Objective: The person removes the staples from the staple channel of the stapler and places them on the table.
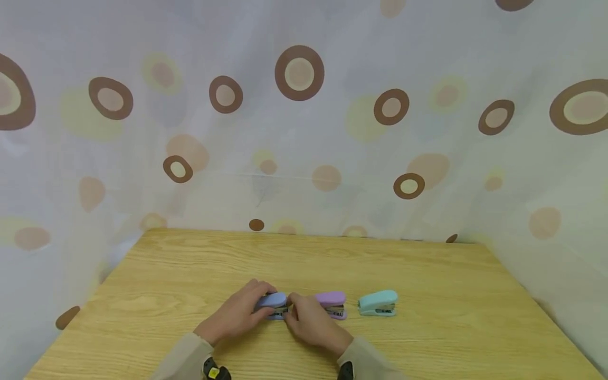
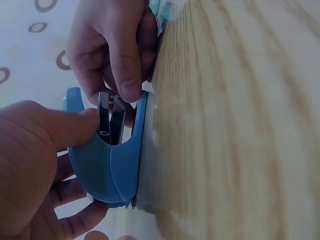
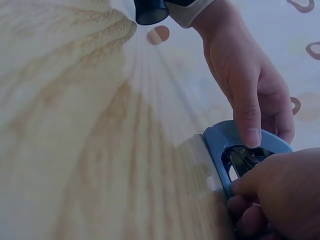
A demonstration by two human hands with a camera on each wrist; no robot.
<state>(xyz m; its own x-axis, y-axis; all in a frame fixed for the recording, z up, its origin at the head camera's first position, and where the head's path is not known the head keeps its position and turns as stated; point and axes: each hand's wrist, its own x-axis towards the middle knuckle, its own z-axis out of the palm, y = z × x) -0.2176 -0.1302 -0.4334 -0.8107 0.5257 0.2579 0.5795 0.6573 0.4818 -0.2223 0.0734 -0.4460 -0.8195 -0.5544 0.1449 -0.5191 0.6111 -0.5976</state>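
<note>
Nearest, the right grip (image 1: 313,323) pinches the front end of the blue stapler (image 1: 273,300), which sits on the counter (image 1: 427,348), while the left grip (image 1: 242,311) curls round its body; holding firm with the left and working gently with the right seems best (fingertips clear of the metal strip (image 2: 118,119)). Right of the blue stapler, the purple stapler (image 1: 331,299) could get knocked; farther right stands the mint stapler (image 1: 378,301); spotted cloth (image 1: 304,142) hangs behind.

And on your desk (image 1: 204,269), the first stapler (image 1: 273,300) sits leftmost! You've the second stapler (image 1: 333,298) in the middle, the third stapler (image 1: 378,301) rightmost, the sheet (image 1: 304,132) behind.
</note>
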